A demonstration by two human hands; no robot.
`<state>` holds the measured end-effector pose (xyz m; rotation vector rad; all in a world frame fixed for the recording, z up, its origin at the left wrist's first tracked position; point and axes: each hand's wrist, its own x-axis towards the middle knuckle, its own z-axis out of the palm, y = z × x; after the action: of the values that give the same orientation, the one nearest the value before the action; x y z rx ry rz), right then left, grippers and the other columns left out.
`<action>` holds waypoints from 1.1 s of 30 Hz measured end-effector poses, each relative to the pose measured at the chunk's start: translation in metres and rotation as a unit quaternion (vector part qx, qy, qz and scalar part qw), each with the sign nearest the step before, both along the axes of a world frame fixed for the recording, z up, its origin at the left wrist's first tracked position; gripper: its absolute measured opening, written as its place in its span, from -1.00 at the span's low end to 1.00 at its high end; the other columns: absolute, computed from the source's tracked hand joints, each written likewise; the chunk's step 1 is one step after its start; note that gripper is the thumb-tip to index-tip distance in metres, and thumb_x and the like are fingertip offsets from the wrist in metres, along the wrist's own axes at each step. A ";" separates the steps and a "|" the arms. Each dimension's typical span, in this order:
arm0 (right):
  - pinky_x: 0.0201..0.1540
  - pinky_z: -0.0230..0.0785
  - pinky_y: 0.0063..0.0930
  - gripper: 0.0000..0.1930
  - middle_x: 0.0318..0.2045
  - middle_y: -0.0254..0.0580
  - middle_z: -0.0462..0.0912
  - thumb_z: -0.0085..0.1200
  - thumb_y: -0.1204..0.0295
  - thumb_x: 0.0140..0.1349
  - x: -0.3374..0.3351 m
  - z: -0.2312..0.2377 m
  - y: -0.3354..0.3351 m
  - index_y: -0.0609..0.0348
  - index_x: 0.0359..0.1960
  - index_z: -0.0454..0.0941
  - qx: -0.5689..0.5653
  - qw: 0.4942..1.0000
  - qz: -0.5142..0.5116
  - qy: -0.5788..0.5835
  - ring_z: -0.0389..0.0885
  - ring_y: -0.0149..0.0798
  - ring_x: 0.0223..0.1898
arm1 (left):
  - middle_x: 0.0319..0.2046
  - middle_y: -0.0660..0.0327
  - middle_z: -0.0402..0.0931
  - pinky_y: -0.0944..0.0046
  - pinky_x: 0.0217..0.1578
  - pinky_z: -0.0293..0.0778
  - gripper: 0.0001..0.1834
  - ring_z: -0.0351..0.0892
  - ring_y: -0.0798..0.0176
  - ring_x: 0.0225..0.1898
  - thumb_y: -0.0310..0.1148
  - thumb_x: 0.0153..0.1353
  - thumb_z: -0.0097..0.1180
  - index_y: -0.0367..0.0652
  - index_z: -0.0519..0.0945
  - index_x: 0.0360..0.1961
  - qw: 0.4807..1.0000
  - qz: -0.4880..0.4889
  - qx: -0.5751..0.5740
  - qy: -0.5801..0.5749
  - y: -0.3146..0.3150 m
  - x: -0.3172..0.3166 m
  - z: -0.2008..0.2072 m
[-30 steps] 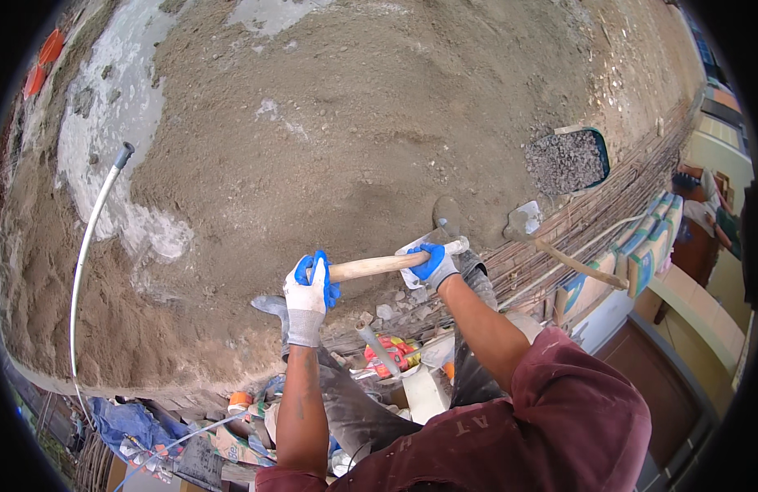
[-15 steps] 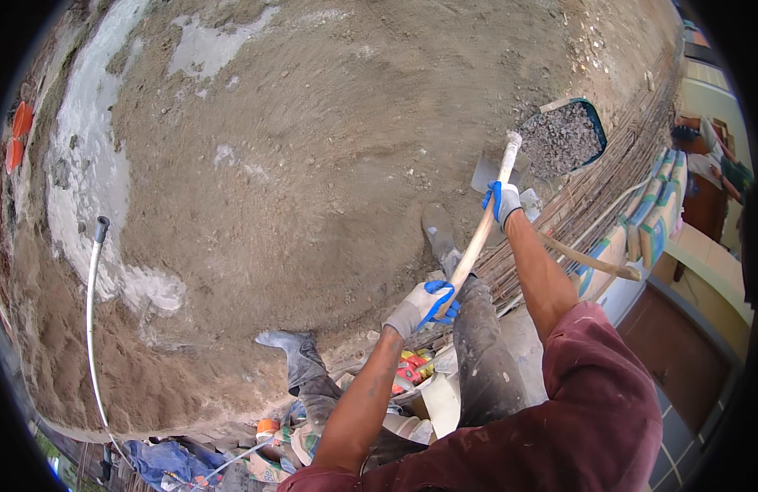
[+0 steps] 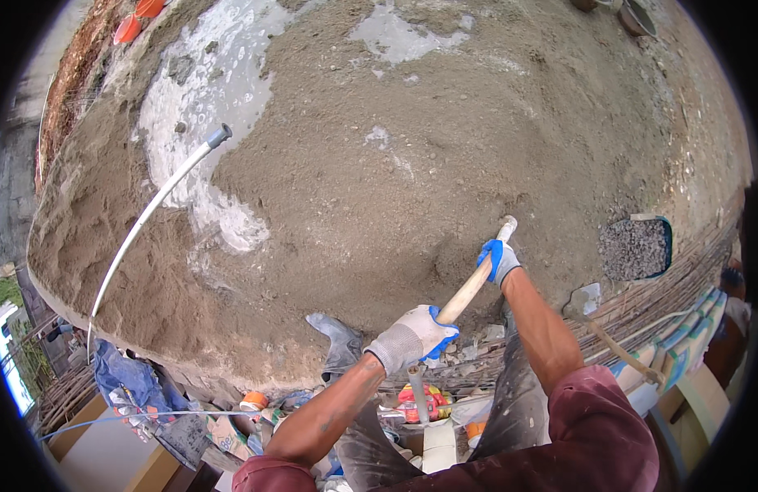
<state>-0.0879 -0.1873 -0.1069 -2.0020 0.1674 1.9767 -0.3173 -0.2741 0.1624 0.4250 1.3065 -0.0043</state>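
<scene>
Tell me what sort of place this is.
Probably a building site, outdoors by the look of it: there's a broad spread of sandy mix with a wet grey patch, a tub of gravel, and a wooden handle gripped in view.

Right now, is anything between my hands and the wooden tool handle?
Only your blue-palmed work gloves. Your left hand and right hand are both wrapped around the wooden tool handle, and nothing else visible stands between them and it.
</scene>
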 end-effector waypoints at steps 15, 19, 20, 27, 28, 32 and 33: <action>-0.27 0.46 -0.03 -0.81 -0.51 -0.10 0.45 0.10 0.41 0.23 -0.360 0.234 0.045 0.09 -0.25 0.32 0.184 0.936 -0.124 0.274 0.46 -0.04 -0.50 | -0.55 0.30 0.58 0.52 -0.67 0.29 -0.59 0.40 0.55 -0.66 -0.29 0.04 0.36 -0.27 0.64 -0.09 0.966 0.094 0.183 0.157 -0.043 -0.296 0.283; -0.28 0.46 -0.10 -0.77 -0.45 -0.10 0.45 0.11 0.34 0.26 -0.268 0.263 0.019 0.06 -0.20 0.30 0.169 0.973 -0.078 0.140 0.44 -0.10 -0.49 | -0.53 0.30 0.59 0.52 -0.67 0.28 -0.59 0.39 0.57 -0.65 -0.27 0.07 0.36 -0.27 0.64 -0.09 0.978 0.159 0.132 0.012 -0.093 -0.254 0.242; -0.29 0.45 -0.12 -0.77 -0.44 -0.14 0.41 0.12 0.34 0.25 -0.223 0.260 0.012 0.04 -0.21 0.30 0.159 0.977 -0.082 0.113 0.43 -0.11 -0.47 | -0.51 0.31 0.60 0.52 -0.67 0.27 -0.59 0.39 0.58 -0.66 -0.25 0.08 0.36 -0.25 0.64 -0.08 0.980 0.143 0.135 -0.018 -0.105 -0.228 0.223; -0.56 0.27 -0.29 -0.87 -0.71 -0.32 0.22 -0.08 0.39 0.12 0.081 0.303 -0.076 -0.04 -0.52 0.23 0.094 0.990 -0.100 -0.025 0.27 -0.23 -0.66 | -0.60 0.32 0.55 0.31 -0.59 0.43 -0.57 0.47 0.42 -0.63 -0.03 0.06 0.34 -0.12 0.67 -0.17 0.959 0.038 0.271 -0.074 -0.170 0.008 0.179; -0.57 0.23 -0.31 -0.83 -0.71 -0.31 0.22 -0.09 0.36 0.12 0.112 0.317 -0.092 -0.05 -0.57 0.20 0.098 0.990 -0.094 -0.031 0.26 -0.25 -0.66 | -0.61 0.31 0.55 0.29 -0.59 0.44 -0.57 0.48 0.41 -0.65 -0.01 0.08 0.32 -0.11 0.68 -0.18 0.969 0.043 0.228 -0.090 -0.168 0.027 0.196; -0.47 0.25 -0.24 -0.83 -0.67 -0.33 0.29 -0.07 0.27 0.05 0.239 0.279 -0.137 -0.10 -0.54 0.19 0.151 0.971 -0.157 -0.102 0.31 -0.22 -0.60 | -0.62 0.26 0.55 0.22 -0.58 0.44 -0.57 0.49 0.34 -0.70 0.06 0.13 0.25 -0.09 0.69 -0.24 0.971 0.032 0.231 -0.060 -0.149 0.071 0.232; -0.48 0.23 -0.20 -0.85 -0.67 -0.34 0.28 -0.07 0.27 0.04 0.242 0.282 -0.141 -0.11 -0.52 0.20 0.143 0.963 -0.181 -0.138 0.29 -0.22 -0.62 | -0.63 0.17 0.55 0.17 -0.56 0.44 -0.53 0.51 0.25 -0.69 0.12 0.18 0.14 -0.12 0.68 -0.32 0.961 0.009 0.277 -0.021 -0.145 0.074 0.229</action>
<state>0.1542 -0.3287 0.1749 -1.8748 0.1585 1.3961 -0.2436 -0.4196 0.3912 0.8843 1.2588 0.3927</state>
